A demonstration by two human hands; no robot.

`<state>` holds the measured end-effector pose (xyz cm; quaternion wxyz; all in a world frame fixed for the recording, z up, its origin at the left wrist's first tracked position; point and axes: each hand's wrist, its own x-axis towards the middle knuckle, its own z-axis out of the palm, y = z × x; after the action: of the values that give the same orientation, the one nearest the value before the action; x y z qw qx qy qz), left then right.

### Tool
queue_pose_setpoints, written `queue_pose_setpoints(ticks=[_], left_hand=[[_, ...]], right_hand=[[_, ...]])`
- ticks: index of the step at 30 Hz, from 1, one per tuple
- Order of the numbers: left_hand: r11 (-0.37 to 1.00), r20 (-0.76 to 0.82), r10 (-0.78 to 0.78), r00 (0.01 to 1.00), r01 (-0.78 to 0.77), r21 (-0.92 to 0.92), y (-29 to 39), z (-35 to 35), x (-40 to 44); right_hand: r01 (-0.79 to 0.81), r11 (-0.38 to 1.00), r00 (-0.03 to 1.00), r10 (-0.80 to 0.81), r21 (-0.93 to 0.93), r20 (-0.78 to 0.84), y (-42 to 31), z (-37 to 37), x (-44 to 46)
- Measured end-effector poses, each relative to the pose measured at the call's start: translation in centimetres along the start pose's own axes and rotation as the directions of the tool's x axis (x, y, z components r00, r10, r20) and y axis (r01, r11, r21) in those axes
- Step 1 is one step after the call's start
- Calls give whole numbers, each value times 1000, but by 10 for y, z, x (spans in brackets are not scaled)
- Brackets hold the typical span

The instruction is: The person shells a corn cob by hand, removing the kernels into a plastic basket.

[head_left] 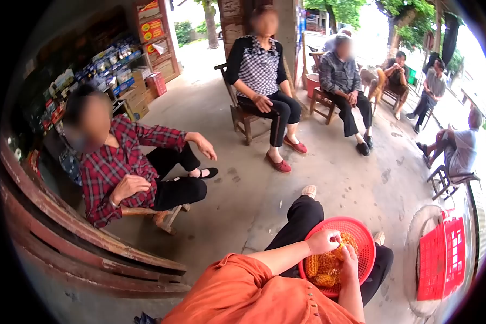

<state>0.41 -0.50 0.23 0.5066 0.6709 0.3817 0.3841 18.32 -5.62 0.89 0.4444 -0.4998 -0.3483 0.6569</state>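
Observation:
A red plastic basket [368, 249] rests on the lap of the camera wearer, holding yellow-orange corn cobs [325, 265] and what look like loose kernels. Over the basket's upper part, my left hand [324, 242] is closed, thumb and fingers pinched together. Close beside it on the right, my right hand [349, 263] is also closed, its fingertips nearly touching the left ones. A small yellow piece shows between the two hands, too small to name and partly hidden by the fingers.
A person in a plaid shirt [129, 143] sits at the left, another in a checked top [259, 62] ahead, several more towards the right. A red crate [441, 256] stands on the floor at the right. Shelves with goods [113, 65] are at the back left.

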Motion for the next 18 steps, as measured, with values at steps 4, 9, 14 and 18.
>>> queue_pose_setpoints(ticks=[4, 9, 14, 18], left_hand=[[996, -41, 77, 996, -79, -51, -3, 1, 2], [976, 8, -61, 998, 61, -207, -3, -7, 5], [798, 139, -268, 953, 300, -522, 2, -5, 8], [799, 193, -281, 940, 340, -496, 4, -6, 8]], right_hand=[[56, 997, 998, -56, 56, -6, 7, -7, 5], [225, 962, 974, -215, 154, -77, 0, -3, 1], [194, 961, 979, -203, 199, 25, 1, -15, 4], [231, 963, 971, -237, 143, 29, -3, -12, 4]])
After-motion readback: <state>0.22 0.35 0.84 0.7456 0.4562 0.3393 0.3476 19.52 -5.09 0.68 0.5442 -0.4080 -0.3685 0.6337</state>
